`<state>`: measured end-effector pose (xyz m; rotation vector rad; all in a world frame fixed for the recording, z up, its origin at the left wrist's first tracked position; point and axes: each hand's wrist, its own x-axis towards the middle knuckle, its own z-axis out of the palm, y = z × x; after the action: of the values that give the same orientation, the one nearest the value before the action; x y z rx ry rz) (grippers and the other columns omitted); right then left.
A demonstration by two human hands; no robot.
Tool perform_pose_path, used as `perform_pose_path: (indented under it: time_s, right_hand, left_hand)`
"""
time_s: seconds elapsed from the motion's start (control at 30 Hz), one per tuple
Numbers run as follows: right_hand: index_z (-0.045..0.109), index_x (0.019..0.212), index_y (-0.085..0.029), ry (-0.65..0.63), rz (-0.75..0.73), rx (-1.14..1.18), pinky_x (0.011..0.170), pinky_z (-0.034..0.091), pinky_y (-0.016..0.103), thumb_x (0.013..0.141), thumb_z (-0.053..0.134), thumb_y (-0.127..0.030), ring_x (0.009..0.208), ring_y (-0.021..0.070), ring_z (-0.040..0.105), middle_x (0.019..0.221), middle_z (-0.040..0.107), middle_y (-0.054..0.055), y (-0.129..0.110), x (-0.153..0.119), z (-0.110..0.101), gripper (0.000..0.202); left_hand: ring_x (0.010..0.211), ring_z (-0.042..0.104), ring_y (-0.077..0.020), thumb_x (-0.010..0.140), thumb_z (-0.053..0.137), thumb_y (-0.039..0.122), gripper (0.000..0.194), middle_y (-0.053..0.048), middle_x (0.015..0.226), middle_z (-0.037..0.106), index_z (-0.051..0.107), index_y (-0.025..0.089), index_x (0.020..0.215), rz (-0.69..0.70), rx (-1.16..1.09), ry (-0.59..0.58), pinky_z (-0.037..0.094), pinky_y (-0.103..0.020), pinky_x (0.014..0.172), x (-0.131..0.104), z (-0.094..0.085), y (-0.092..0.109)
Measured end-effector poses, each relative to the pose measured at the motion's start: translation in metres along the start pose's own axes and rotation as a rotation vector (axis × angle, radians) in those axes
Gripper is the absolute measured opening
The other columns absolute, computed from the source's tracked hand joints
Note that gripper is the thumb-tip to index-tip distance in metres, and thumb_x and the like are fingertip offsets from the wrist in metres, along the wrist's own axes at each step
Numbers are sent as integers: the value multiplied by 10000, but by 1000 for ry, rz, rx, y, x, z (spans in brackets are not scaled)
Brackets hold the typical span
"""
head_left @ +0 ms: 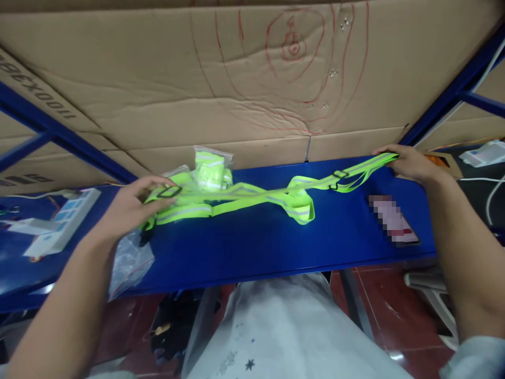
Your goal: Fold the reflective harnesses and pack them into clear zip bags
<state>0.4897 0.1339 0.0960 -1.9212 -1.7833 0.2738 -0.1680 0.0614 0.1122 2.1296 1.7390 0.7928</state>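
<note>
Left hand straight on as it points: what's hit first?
Past the neon yellow-green reflective strap it holds, the left hand would likely meet the clear plastic bag of folded neon bands first; depth is unclear from one view.

Lighting's pretty flat and a bit dim overall. The neon straps (302, 208) almost glow, and the plastic bag (211, 173) behind them gets close to washed out. There's a small glare spot on the floor (396, 356) at lower right, and it's murky under the table (252, 242). Everything's kinda soft, with the left hand (138, 202) looking a little smeary. Wide lens stretches the forearms (461, 231) near the edges, and the phone (392, 218) is blocky with pixelation.
</note>
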Motion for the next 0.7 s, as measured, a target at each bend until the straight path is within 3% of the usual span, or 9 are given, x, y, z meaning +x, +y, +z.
perform_pose_path:
  time_s: [0.1,0.2,0.33,0.4,0.47,0.5,0.53,0.6,0.7]
  right_hand:
    - [691,1230,-81,-249,-158,-56,951,442,317,886,469,63,1055,154,638,1247,692,213,-4,1,11,434]
    - [672,1213,-75,-349,-204,-126,1028,434,343,811,452,102,1126,201,616,1226,673,209,-9,5,28,491]
    - [688,1273,-170,-539,-220,-194,1061,481,414,664,763,-56,1213,309,605,1271,639,162,-24,7,44,624]
    - [654,1366,-239,-733,-297,-196,1088,479,454,609,880,-271,1299,354,571,1399,587,137,-44,3,49,790]
    - [638,1399,-269,-869,-425,-137,1123,450,437,701,822,-529,1375,346,528,1498,536,104,-74,-5,58,767]
    - [661,1366,-264,-855,-470,-103,1146,421,429,785,727,-629,1399,338,508,1507,537,98,-92,-11,65,689]
    - [714,1273,-246,-822,-478,-96,1158,395,438,865,616,-676,1385,336,521,1451,589,103,-109,-16,73,600]
    - [773,941,-188,-750,-330,-181,1100,409,494,893,559,-710,1217,371,626,1125,734,140,-141,-26,95,566]
    - [671,683,-169,-712,-185,-152,948,482,460,741,789,-608,992,359,677,799,712,127,-165,-32,123,459]
  left_hand:
    - [1110,609,-169,766,633,838,704,39,1179,680,634,226,1114,54,12,-377,473,-339,1039,-15,8,-6]
    - [1164,626,-206,860,641,724,585,22,1275,692,650,260,1217,56,52,-730,494,-369,1054,-28,22,-5]
    - [1239,624,-245,867,728,543,540,-23,1375,660,630,302,1340,79,15,-945,500,-354,1063,-31,43,17]
    - [1206,641,-245,895,698,536,516,-59,1341,671,636,286,1342,168,-33,-928,516,-336,1027,-23,59,36]
    - [1094,670,-218,959,607,537,433,-68,1248,696,658,260,1288,260,-89,-817,535,-315,955,-10,84,59]
    - [1010,679,-199,1001,537,519,384,-63,1184,705,670,247,1235,292,-107,-717,541,-303,894,-3,100,70]
    - [965,676,-189,1029,486,492,358,-63,1145,703,678,227,1176,327,-100,-597,538,-301,866,5,117,81]
    - [980,668,-201,1036,489,436,308,-73,1093,689,678,197,1084,439,33,-425,526,-321,883,19,154,97]
    - [1056,638,-261,967,631,410,227,-72,1061,679,679,206,1054,515,206,-286,488,-402,949,30,198,108]
